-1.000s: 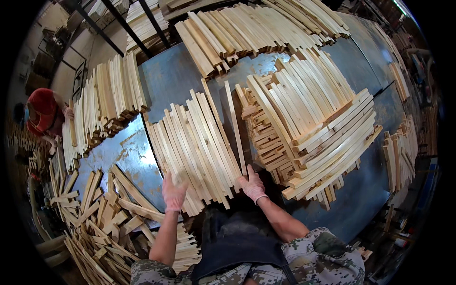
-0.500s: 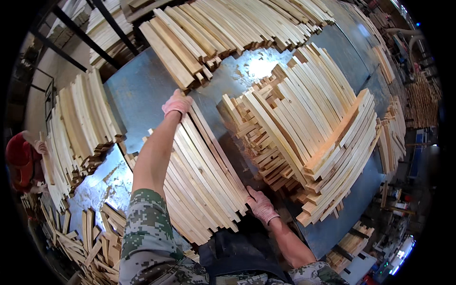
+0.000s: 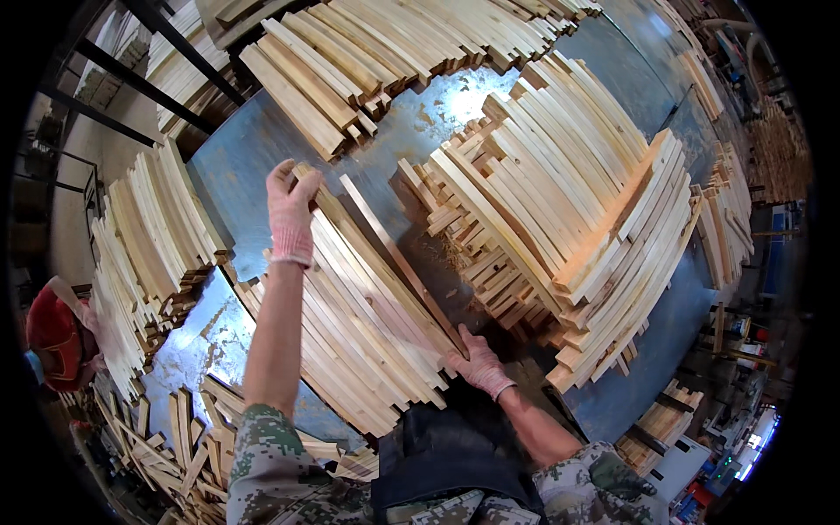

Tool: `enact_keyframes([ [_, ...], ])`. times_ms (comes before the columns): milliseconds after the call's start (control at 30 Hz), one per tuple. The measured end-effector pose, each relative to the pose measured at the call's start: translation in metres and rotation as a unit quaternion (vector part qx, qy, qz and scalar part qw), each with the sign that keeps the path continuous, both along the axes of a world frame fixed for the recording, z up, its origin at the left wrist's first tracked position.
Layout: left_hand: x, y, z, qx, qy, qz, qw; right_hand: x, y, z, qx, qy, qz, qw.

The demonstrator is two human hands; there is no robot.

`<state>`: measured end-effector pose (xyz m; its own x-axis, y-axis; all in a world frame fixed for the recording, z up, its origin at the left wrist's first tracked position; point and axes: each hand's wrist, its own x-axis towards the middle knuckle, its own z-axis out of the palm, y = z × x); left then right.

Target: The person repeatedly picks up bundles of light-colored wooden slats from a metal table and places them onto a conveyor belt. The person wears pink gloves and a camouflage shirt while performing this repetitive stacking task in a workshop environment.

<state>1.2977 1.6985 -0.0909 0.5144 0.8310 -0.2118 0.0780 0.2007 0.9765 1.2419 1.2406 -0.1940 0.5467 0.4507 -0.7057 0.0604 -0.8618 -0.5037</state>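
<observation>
1 narrow pale-wood slat point(image 3: 400, 253), mid-frame: newly parted from pale-wood slat row point(image 3: 359, 315), gap left; left hand point(image 3: 291, 217) placed at row's top, right hand point(image 3: 481, 364) at slat's foot; grips unclear.

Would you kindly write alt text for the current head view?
Gloved left hand at the far end of a row of wooden strips, gloved right hand at its near end; to the right, a stack of crossed strips.

Along the bottom of the frame we see a dark apron point(image 3: 442, 468) and short, pixel-patterned camouflage sleeves point(image 3: 271, 468) in green, grey and white. Pinkish knit gloves point(image 3: 291, 238) cover the left hand point(image 3: 289, 210) and right hand point(image 3: 481, 366).
</observation>
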Motion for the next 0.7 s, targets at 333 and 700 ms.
enact_keyframes([
  [333, -0.085, -0.196, 0.014, -0.034, 0.010, -0.126, 0.991, 0.007, -0.002, 0.045, -0.022, -0.001, 0.096, 0.995],
  [700, -0.142, -0.212, 0.110, -0.201, -0.172, -0.004, 0.964, -0.007, -0.102, 0.114, 0.433, 0.293, -0.209, 0.826],
])
